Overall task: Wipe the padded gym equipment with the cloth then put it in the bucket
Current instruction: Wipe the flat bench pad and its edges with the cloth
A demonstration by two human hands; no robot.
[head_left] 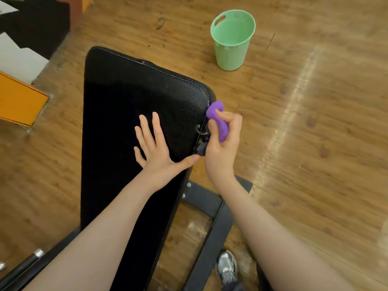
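Wiping in hand — my right hand (220, 148) fingers clamp the purple cloth (218, 120) at the pad (130, 97) edge, left hand (156, 150) splayed flat; next, the green bucket (232, 57)

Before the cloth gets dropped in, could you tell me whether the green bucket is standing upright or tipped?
Upright: the green bucket stands on the wooden floor, its open mouth facing up.
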